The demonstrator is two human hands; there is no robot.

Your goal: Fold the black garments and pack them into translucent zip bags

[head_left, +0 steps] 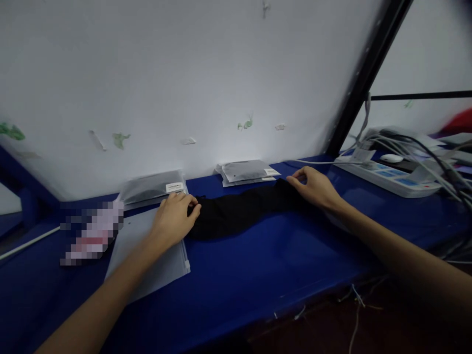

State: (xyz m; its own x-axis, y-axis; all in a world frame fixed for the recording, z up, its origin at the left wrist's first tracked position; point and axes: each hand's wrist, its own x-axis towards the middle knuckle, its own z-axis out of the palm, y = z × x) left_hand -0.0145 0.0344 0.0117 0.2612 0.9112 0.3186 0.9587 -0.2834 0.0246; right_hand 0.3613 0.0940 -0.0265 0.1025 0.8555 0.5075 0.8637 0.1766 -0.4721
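Observation:
A long strip of folded black cloth (236, 212) lies across the blue table; its exact kind cannot be made out. At its left end my left hand (176, 216) is closed on the edge, fingers curled and partly hidden. My right hand (313, 188) pinches the cloth's far right end between thumb and fingers. Beneath my left wrist and forearm rests a flat, frosted zip bag (147, 270), with its slider near the lower right corner.
Against the white wall lie two filled frosted bags, a left one (151, 189) and a right one (247, 172), both with white labels. A pixelated pinkish item (98, 236) sits at left. A power strip (391, 177) and tangled cables (442, 167) occupy the right.

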